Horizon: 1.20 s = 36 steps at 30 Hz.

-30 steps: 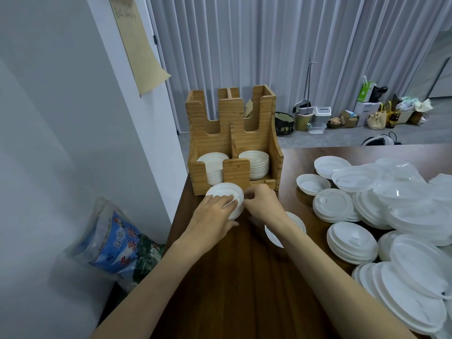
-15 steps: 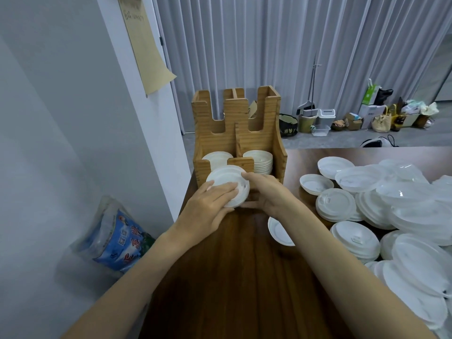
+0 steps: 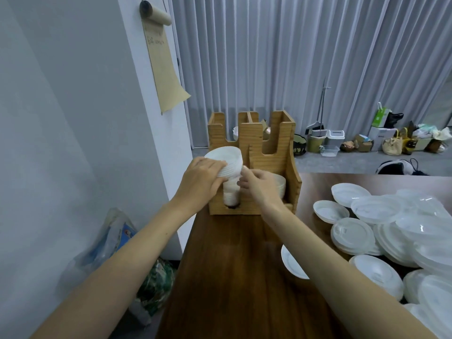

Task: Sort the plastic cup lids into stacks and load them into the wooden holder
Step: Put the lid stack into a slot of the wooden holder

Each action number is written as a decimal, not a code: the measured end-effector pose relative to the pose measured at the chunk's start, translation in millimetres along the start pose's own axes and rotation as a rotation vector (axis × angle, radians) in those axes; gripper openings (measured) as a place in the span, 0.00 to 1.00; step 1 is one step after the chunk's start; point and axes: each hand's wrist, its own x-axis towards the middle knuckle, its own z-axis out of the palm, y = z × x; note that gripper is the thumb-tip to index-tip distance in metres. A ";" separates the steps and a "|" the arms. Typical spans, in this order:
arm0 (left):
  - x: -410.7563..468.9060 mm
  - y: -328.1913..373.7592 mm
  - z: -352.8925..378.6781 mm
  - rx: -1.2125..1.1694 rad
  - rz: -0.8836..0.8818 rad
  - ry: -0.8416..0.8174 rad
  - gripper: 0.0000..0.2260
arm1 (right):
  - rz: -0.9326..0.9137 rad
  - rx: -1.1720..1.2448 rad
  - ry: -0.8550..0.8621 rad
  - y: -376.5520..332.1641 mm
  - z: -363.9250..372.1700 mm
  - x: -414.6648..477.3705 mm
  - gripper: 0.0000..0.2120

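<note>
Clearly, in the head view, the only view there is, the work goes on just left of the middle of the frame. The left hand [image 3: 203, 178] grips the held stack [image 3: 226, 162] of white plastic lids from its left side, with the fingers curled over the top. The right hand [image 3: 259, 187] has its fingers curled at the right rim of the same stack and seems to pinch it there. The held stack is tilted and hangs over the front left compartment of the wooden holder [image 3: 274, 143], which stands at the far end of the table [image 3: 232, 277].

I judge these lids to be thin, very light and a little flexible. They probably slide easily on each other, so a tilted stack may fan out or drop a lid. The best hold is at the rim on two opposite sides, with light pressure, because a hard squeeze could bend them.

As for the count: one holder, which seems to have four compartments, two in front and two behind. Inside I see two stacks, the left stack [image 3: 231, 195] through the front slot and the right stack [image 3: 281, 187] partly behind the right hand. A third stack is in the hands. One single lid [image 3: 291, 263] lies by the right forearm. The loose lids [image 3: 391, 228] at the right of the frame overlap too much for an exact count; they are certainly more than ten.
</note>
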 end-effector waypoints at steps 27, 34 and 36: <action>20.1 11.3 30.5 0.189 -0.061 -0.352 0.14 | -0.703 -1.069 -0.220 67.2 13.6 -11.2 0.12; 19.8 7.5 34.7 0.169 -0.080 -0.410 0.12 | -0.639 -1.062 -0.264 66.2 15.4 -10.7 0.12; 20.0 7.4 34.6 0.181 -0.072 -0.416 0.12 | -0.628 -1.066 -0.273 65.8 15.5 -10.6 0.12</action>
